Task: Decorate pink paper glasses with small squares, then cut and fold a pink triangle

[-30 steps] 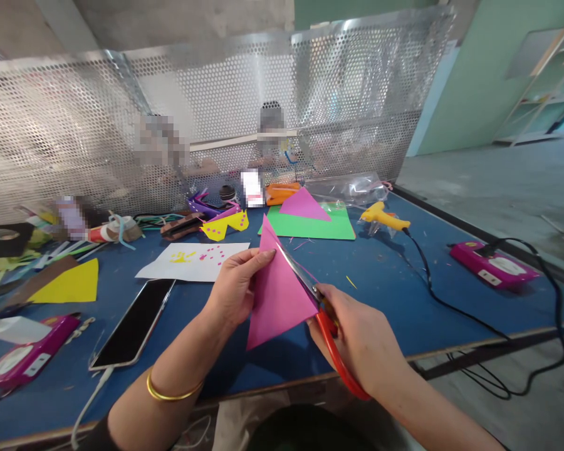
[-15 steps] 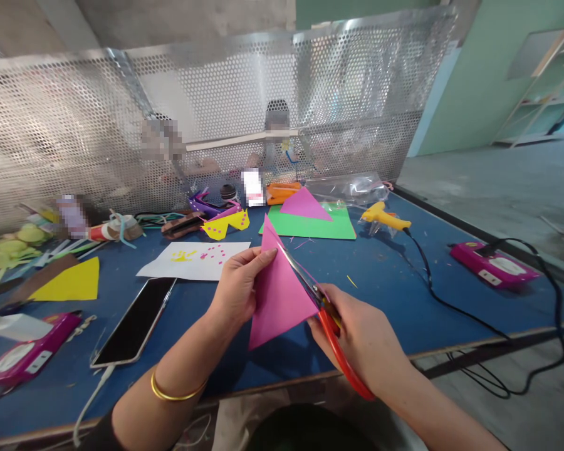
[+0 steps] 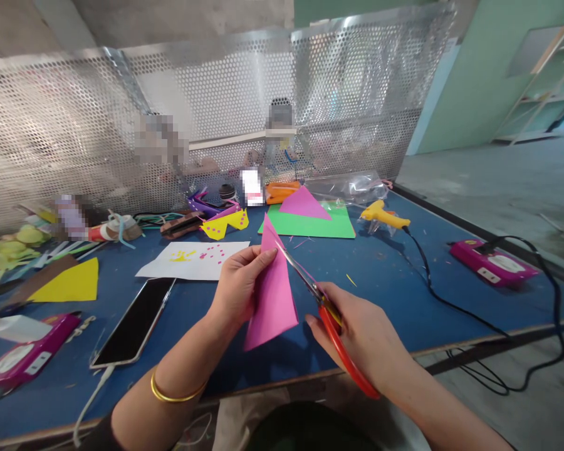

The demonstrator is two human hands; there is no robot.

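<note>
A pink sheet (image 3: 275, 294) with a pointed top is pinched near its upper part between the thumb and fingers of my left hand (image 3: 239, 282). My right hand (image 3: 360, 319) grips scissors (image 3: 336, 335) with red handles. Their blades lie along the sheet's upper right edge, tips close to my left thumb. Whether the blades touch the sheet is hard to tell. Behind the hands, a pink triangle (image 3: 304, 203) rests on a green sheet (image 3: 314, 225).
White paper (image 3: 162, 263) with small cut dots and a phone (image 3: 136, 322) lie left. A yellow glue gun (image 3: 385, 216) and a magenta power strip (image 3: 493, 263) with black cable are right. A perforated metal screen (image 3: 235, 81) stands behind, with people beyond.
The pink sheet's lower right part has swung left, away from my right hand, and looks narrower. The scissors have shifted slightly right and down, and my right thumb now shows apart from the sheet.
</note>
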